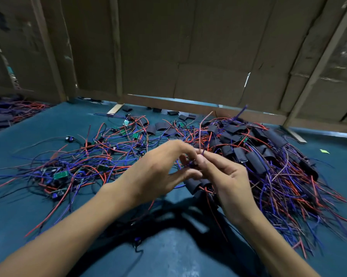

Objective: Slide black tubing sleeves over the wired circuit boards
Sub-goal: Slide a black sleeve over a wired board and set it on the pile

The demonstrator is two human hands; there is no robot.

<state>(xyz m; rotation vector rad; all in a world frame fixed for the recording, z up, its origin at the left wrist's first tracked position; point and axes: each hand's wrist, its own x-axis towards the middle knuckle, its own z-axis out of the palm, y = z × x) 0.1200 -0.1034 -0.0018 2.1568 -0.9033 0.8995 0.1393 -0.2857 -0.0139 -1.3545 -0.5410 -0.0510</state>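
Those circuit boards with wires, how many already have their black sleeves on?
Done: a big heap of sleeved boards lies on the right. In hand: left hand and right hand pinch one board's wires together. Left: a tangle of bare green boards on the left, plus loose sleeves behind.

Single head view, looking forward-down, close over teal table (48,132).

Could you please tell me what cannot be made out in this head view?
- What the left hand and right hand pinch: fingers cover it, only wires poke up.
- Whether sleeves in the right pile hold boards: tubing hides the insides.
- Far-left wire heap: cut by the edge, dim.
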